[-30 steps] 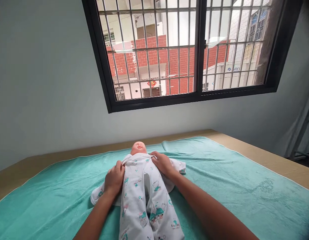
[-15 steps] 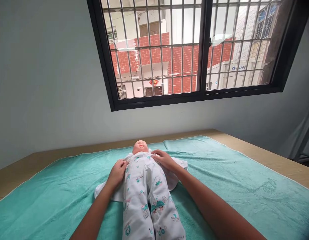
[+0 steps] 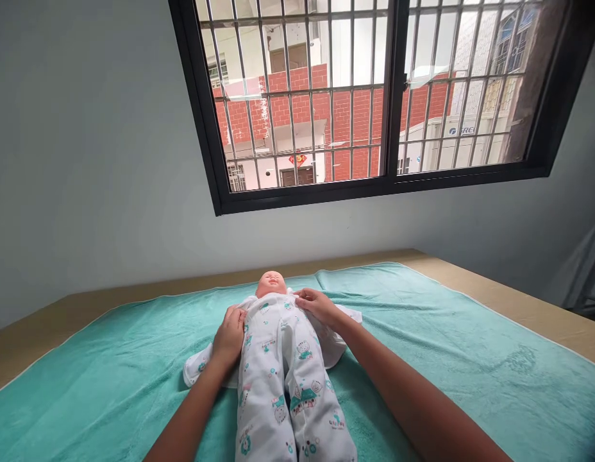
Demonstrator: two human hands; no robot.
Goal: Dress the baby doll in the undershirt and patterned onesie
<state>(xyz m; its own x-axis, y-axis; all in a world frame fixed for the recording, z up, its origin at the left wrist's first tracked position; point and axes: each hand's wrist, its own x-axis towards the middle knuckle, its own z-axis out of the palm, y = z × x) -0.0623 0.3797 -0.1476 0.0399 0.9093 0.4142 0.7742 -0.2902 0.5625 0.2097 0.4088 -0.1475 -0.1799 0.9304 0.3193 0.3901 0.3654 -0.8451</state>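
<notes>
Doll (image 3: 272, 282) lies on its back in the head view, on a green towel (image 3: 451, 346) over the table (image 3: 519, 306), its head at the far end, toward the wall (image 3: 109, 160). Printed white pants (image 3: 263, 366) lie along its body, waist close under the chin, legs toward the person; whether they are worn or only laid over it, I cannot tell. White sleeves (image 3: 196, 366) spread out on either side. The left hand (image 3: 230, 337) is half curled, fingertips against the pants' upper left edge; the right hand (image 3: 319, 307) is bent too, thumb and fingers drawn near one another at the upper right corner by the neck. Whether either one pinches cloth is unclear. Done well, this handling probably wants a light, matched touch on both edges, the waist kept level, creases eased outward, the sleeves left uncaught and no pressure near the neck.
</notes>
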